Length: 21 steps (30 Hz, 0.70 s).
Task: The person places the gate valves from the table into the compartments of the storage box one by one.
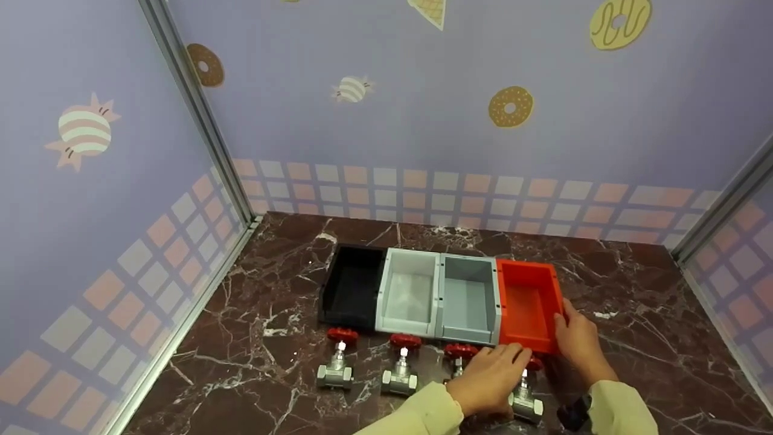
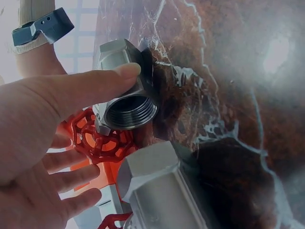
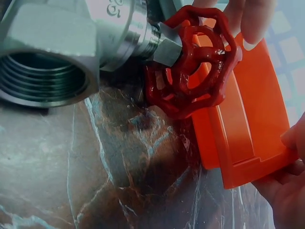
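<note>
An orange bin (image 1: 528, 296) ends a row of bins on its right side. My right hand (image 1: 580, 338) pinches its right wall; in the right wrist view that hand's thumb lies inside the orange wall and the fingers are outside. My left hand (image 1: 492, 374) is over the rightmost valve (image 1: 525, 405), fingertips by the bin's front edge. In the left wrist view, the left thumb lies across the metal valve body (image 2: 114, 59), while the other fingers stretch loosely near its red handwheel (image 2: 102, 136). Whether the thumb presses the valve, I cannot tell.
Grey (image 1: 468, 296), white (image 1: 407, 290) and black (image 1: 353, 284) bins adjoin leftward. More valves with red handwheels stand in front, including a left one (image 1: 335, 376) and another (image 1: 400, 382). Patterned walls (image 1: 386, 139) enclose the dark marbled surface (image 1: 241, 362).
</note>
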Each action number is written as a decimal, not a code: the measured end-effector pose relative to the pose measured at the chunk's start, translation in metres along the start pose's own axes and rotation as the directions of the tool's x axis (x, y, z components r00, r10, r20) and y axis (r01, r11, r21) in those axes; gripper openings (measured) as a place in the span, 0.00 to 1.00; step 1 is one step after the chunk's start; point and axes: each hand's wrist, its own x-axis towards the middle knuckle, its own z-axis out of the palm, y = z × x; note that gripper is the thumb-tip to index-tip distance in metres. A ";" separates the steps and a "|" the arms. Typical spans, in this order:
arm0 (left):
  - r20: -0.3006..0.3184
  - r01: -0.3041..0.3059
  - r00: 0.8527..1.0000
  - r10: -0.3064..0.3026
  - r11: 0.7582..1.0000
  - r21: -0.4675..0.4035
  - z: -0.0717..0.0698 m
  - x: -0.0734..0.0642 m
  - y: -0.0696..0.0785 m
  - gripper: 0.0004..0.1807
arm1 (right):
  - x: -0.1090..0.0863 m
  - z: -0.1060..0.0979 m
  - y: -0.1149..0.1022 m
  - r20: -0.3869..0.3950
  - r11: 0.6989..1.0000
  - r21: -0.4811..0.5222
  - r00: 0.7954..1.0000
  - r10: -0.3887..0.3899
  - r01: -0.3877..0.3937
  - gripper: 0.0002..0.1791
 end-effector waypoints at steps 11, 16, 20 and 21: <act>-0.048 -0.001 0.999 0.003 0.999 0.055 0.005 0.001 0.002 0.55 | -0.001 0.002 0.003 -0.035 1.000 0.004 0.999 -0.011 0.011 0.25; -0.047 -0.003 0.999 0.005 0.999 0.046 0.006 0.002 0.002 0.53 | -0.002 0.004 0.004 -0.040 1.000 0.002 0.999 -0.018 0.018 0.25; -0.016 0.008 1.000 -0.007 0.999 0.048 0.005 0.003 0.003 0.55 | -0.003 0.004 0.004 -0.049 0.999 0.008 0.998 -0.030 0.031 0.24; -0.007 0.010 1.000 -0.010 0.999 0.048 0.004 0.003 0.003 0.56 | -0.003 0.004 0.004 -0.055 0.999 0.008 0.998 -0.037 0.038 0.24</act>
